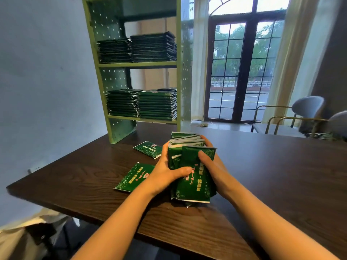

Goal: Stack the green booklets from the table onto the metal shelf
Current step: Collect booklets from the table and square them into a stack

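Nearest me, my left hand [165, 171] and right hand [209, 167] gripped an uneven bundle of green booklets [195, 186] resting on the desk [281, 175]; badly squared, it could have fanned apart on the lift to the metal shelf [139, 64]. Two loose booklets [134, 177] lay left of it.

Your forearms converge mid-frame; your left hand [165, 169] and right hand [212, 166] clasp the booklet bundle [195, 186] from either side, thumbs on top.
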The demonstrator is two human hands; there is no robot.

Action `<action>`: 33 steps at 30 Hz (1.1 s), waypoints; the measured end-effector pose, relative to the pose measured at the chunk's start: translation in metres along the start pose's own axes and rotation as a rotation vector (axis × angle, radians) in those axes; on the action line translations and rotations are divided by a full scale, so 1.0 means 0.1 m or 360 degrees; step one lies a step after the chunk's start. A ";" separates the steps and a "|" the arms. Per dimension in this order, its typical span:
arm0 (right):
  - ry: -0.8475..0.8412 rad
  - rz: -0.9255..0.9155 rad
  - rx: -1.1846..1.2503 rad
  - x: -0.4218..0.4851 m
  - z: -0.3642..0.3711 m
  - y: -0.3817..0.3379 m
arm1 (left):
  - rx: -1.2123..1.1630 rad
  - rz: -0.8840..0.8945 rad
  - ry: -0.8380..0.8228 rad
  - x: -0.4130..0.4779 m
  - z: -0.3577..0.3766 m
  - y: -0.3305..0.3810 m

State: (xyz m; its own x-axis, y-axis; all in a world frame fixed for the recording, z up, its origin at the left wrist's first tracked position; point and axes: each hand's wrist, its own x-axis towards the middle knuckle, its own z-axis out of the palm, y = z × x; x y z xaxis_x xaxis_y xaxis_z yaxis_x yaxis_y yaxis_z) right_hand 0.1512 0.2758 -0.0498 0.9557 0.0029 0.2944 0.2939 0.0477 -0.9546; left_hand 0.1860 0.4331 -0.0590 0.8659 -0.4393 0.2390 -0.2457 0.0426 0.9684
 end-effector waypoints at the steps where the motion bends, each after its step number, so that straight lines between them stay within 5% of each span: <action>1: 0.0019 -0.0019 -0.0008 -0.01 -0.02 0.02 | 0.0023 -0.0005 -0.0010 0.01 0.01 0.00; 11: -0.0036 -0.0019 0.0138 -0.06 -0.09 0.07 | -0.0258 0.0085 0.0214 -0.11 0.29 -0.11; 33: 0.0288 -0.0084 0.0270 -0.09 0.08 0.06 | 0.0331 0.0138 0.0076 -0.13 0.22 -0.10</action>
State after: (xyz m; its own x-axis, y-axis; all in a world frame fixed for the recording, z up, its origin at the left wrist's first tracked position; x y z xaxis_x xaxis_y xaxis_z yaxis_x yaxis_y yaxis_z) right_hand 0.1444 0.2838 -0.0582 0.9311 -0.1823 0.3159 0.3508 0.2102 -0.9126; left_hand 0.1674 0.4191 -0.0733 0.8561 -0.3986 0.3289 -0.4006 -0.1096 0.9097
